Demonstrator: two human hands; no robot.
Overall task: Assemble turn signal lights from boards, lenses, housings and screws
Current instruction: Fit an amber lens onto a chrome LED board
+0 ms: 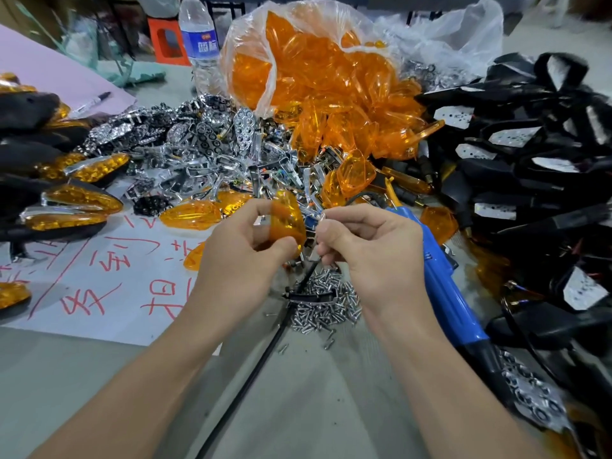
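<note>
My left hand (238, 253) grips an orange lens (287, 220) between thumb and fingers, held above the table. My right hand (367, 243) pinches a small chrome part (320, 216) right beside the lens, and a thin black wire (306, 276) hangs down from it. Below both hands lies a heap of small silver screws (328, 303) with a chrome trim piece (311, 298) on top. Chrome reflector boards (198, 140) are piled behind, loose orange lenses (331, 104) spill from a clear bag, and black housings (516, 154) are stacked at the right.
A blue electric screwdriver (443, 283) lies to the right of my right hand. Finished lights (82, 197) lie at the left on white paper with red writing (109, 279). A water bottle (198, 38) and a marker (91, 101) stand farther back.
</note>
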